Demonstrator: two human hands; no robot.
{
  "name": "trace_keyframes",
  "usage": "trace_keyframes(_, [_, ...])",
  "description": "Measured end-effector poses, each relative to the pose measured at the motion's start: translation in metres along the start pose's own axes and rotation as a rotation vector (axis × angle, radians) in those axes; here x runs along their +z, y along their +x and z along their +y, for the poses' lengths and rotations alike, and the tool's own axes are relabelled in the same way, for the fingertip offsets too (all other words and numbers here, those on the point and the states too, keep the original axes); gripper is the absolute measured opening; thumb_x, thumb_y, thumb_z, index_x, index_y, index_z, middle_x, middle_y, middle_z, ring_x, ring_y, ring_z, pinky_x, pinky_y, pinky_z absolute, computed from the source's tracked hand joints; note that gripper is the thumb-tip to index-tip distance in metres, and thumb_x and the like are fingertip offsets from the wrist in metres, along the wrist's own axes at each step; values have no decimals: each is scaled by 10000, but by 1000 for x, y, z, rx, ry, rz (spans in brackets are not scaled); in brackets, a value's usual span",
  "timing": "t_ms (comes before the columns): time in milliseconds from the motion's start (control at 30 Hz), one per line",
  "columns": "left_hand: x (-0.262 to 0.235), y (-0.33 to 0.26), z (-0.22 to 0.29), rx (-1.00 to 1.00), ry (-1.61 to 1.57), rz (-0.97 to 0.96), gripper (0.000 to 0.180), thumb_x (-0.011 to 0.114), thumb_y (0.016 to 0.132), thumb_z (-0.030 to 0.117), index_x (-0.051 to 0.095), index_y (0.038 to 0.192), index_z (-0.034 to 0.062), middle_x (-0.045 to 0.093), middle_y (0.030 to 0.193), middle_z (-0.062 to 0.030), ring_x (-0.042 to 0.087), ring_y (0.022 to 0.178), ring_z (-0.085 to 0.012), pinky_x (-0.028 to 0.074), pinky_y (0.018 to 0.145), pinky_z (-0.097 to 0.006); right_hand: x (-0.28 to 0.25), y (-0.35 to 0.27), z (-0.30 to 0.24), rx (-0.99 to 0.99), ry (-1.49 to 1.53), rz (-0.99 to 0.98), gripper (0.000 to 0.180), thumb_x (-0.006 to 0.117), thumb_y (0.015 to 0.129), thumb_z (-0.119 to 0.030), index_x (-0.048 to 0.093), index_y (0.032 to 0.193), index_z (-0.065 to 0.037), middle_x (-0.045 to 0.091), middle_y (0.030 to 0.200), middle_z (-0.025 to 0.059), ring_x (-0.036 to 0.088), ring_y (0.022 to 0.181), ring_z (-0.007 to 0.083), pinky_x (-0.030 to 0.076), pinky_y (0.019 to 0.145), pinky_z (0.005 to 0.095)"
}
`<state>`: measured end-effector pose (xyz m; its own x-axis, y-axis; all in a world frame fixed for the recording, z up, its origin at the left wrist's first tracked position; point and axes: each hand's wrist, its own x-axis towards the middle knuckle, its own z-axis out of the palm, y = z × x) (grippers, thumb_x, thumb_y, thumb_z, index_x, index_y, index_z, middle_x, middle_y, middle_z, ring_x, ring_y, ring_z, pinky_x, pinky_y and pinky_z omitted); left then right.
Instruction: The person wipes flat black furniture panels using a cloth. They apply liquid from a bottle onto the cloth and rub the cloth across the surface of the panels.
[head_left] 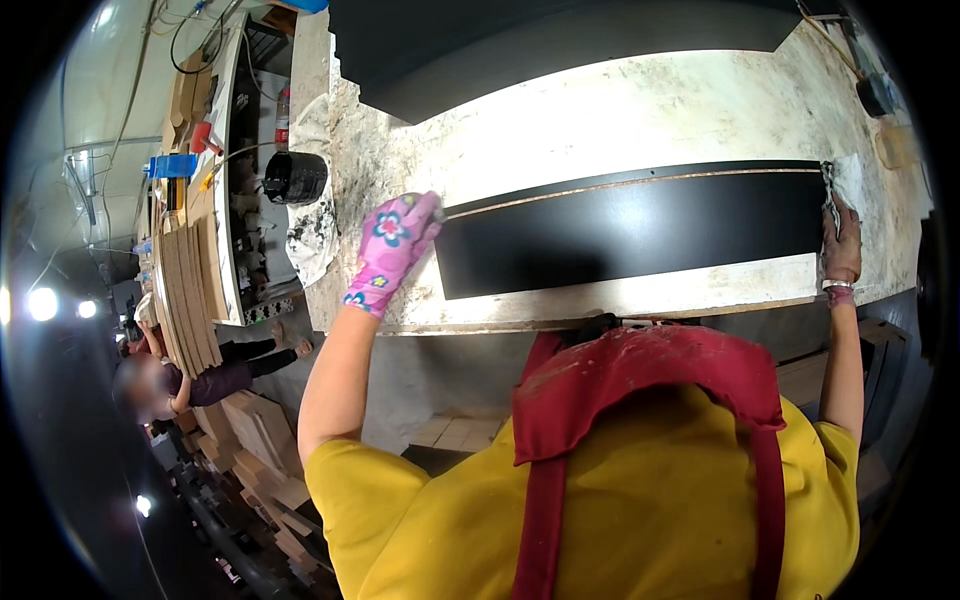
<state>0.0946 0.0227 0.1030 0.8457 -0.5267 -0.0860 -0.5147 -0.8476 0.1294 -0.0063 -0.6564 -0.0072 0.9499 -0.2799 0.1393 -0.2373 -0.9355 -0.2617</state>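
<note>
A long black board (640,225) lies across the worktable, with a narrow brown groove or raw edge running along its far side. At its left end is my left hand (398,240), in a pink flowered glove, fingers curled against the board's far corner. My right hand (842,245) is at the opposite end, its fingers pointing away from me, close against the board's short edge. A white rag (848,180) with black stains is bunched at those fingertips and seems pinched by them. The undersides of both hands' fingers are hidden.
A large black panel or box (560,50) stands at the table's far side. Left of the worktable (500,140), a black-smeared pot (295,177) sits beside a stained cloth (312,240). Farther left, another person (200,385) is by stacked boards (185,300). A dark container (876,95) is far right.
</note>
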Motion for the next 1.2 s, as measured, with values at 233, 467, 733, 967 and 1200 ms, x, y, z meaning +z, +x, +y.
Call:
trace_keyframes(233, [14,12,-4,-1,-8,-32,270,657,745,36,623,1003,109,623,807,-54,611,719,-225,499,618,-342,-5,-1,-4,-7,22,16,394,521,940,-222,505,1308,-82,524,1208,215,504,1133,362,405,971,394])
trace_keyframes(467, [17,13,-2,56,51,16,208,665,757,91,591,950,112,603,806,-74,607,770,-277,498,685,-381,0,6,-1,-27,23,-5,392,526,941,-228,516,1307,-89,540,1208,202,498,1146,351,377,999,394])
trace_keyframes(733, [49,62,62,236,-1,177,42,597,741,140,605,744,99,612,758,-102,631,723,-273,514,659,-396,2,8,0,-17,100,-116,451,493,966,-321,514,1315,-35,513,1302,196,459,1226,332,342,1049,402])
trace_keyframes(967, [81,125,135,354,-39,313,61,554,769,110,594,807,84,603,791,-90,621,753,-257,514,701,-366,40,-19,95,4,278,4,406,507,924,-177,522,1320,-90,451,1390,153,414,1289,332,320,1095,414])
trace_keyframes(1200, [62,204,245,319,-109,110,121,650,766,144,604,868,98,606,753,-104,618,724,-289,503,661,-405,-11,-9,-34,-36,47,165,390,632,863,-220,583,1232,-103,566,1196,169,535,1105,341,424,955,400])
